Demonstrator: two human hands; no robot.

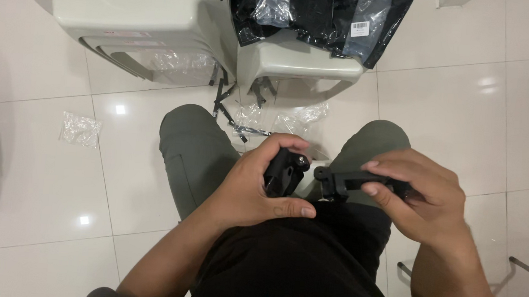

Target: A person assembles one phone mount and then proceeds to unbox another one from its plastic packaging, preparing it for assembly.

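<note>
- left hand closed around a short black plastic block, thumb lying across its near side, fingers curled over the top; a small round metal stud shows at the block's right upper corner.
- right hand pinching a black arm piece between thumb below and fingers on top; its rounded knuckle end points left, just beside the stud, not quite touching.
- both parts held above the lap, between the knees in olive trousers.
- judgement: the step looks like bringing the knuckle end to the stud. best done with the block kept still and only the arm piece moved, the two ends level before pressing.
- judgement: the right fingers sit well back from the knuckle; a grip nearer the joint would steady it.
- on the white tile floor: clear plastic wrappers, loose black strips near the feet.
- ahead: two pale bins, the right one holding bagged black parts.
- cannot tell whether the stud is threaded.
</note>
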